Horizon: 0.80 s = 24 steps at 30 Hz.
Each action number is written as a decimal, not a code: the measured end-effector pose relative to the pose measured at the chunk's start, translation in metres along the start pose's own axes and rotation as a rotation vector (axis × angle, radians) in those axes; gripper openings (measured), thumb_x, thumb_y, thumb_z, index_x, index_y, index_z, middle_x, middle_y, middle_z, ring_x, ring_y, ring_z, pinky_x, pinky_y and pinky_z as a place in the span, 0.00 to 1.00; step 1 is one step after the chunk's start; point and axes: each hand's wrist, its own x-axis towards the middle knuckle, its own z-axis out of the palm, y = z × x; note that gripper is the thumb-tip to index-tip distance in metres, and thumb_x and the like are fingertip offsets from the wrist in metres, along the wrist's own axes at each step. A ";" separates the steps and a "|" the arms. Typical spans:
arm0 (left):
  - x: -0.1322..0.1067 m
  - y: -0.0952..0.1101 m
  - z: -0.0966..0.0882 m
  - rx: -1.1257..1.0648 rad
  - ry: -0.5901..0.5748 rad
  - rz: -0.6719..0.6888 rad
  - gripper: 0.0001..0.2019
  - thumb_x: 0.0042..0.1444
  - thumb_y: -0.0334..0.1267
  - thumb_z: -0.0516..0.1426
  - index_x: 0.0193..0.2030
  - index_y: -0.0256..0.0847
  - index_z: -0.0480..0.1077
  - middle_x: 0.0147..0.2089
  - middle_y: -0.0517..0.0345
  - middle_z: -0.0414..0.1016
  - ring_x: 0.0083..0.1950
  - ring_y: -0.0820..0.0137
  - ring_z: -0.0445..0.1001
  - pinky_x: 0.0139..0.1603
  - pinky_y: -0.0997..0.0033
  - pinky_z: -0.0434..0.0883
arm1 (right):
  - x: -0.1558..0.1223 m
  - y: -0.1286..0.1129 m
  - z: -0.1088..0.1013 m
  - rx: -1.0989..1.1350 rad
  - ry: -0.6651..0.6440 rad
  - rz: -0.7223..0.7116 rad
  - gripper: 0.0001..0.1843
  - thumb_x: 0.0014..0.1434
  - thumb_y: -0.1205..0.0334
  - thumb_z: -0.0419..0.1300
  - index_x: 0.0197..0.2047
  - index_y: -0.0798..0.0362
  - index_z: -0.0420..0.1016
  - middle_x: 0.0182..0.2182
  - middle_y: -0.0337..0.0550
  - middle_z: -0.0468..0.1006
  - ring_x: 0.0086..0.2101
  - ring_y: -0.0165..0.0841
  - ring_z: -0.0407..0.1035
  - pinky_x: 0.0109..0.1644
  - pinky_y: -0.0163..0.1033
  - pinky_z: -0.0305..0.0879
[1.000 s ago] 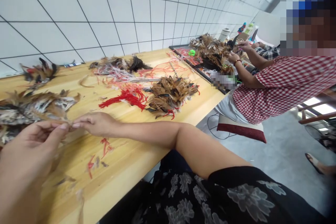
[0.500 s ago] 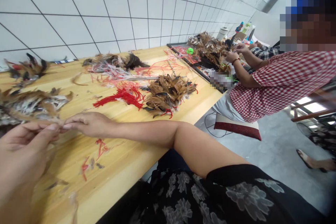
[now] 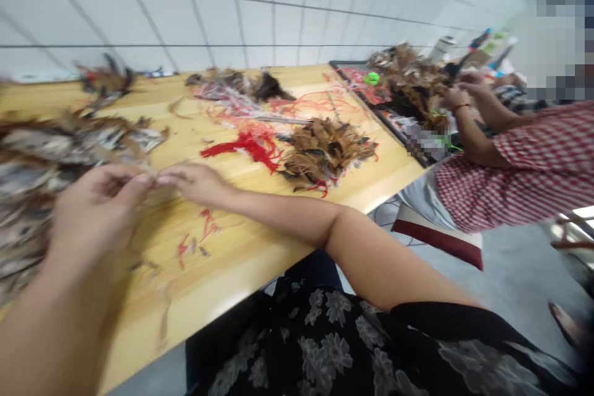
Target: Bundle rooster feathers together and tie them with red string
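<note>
My left hand (image 3: 95, 213) and my right hand (image 3: 195, 182) meet fingertip to fingertip over a wooden table (image 3: 241, 247), each pinched on a thin feather that runs between them. The picture is smeared by motion, so the feather itself is hard to make out. A loose heap of brown and grey feathers (image 3: 55, 154) lies just beyond my left hand. Beyond my right hand are a bundle of red string (image 3: 245, 145) and a pile of brown feathers (image 3: 325, 151).
More feathers (image 3: 241, 83) and pale red strings (image 3: 315, 105) lie toward the tiled wall. To the right a person in a red checked shirt (image 3: 515, 173) handles feathers (image 3: 408, 77) over a dark tray (image 3: 394, 124). Red scraps (image 3: 199, 235) lie near the table's front edge.
The camera has swung left and down, blurring the picture. My two hands stay pinched together on the feather and sit a little higher in view.
</note>
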 end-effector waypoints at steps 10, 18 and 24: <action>0.018 -0.022 0.005 -0.145 -0.087 0.190 0.09 0.61 0.29 0.69 0.41 0.44 0.74 0.36 0.59 0.79 0.39 0.63 0.78 0.44 0.67 0.74 | -0.024 0.001 -0.009 -0.057 0.060 -0.191 0.11 0.78 0.60 0.69 0.41 0.52 0.87 0.43 0.44 0.89 0.49 0.39 0.81 0.65 0.44 0.74; 0.054 -0.048 -0.040 0.305 0.226 0.340 0.06 0.75 0.38 0.70 0.46 0.44 0.78 0.46 0.51 0.81 0.49 0.53 0.83 0.62 0.52 0.81 | -0.033 -0.010 -0.013 -0.029 0.182 -0.171 0.13 0.80 0.58 0.64 0.40 0.50 0.78 0.34 0.36 0.77 0.39 0.34 0.69 0.52 0.41 0.64; 0.043 -0.037 -0.022 0.600 0.043 0.246 0.04 0.73 0.36 0.68 0.44 0.43 0.79 0.52 0.43 0.83 0.62 0.43 0.83 0.77 0.43 0.77 | -0.032 -0.011 -0.011 0.011 0.199 -0.140 0.13 0.81 0.59 0.62 0.40 0.50 0.75 0.33 0.34 0.71 0.38 0.32 0.66 0.51 0.40 0.62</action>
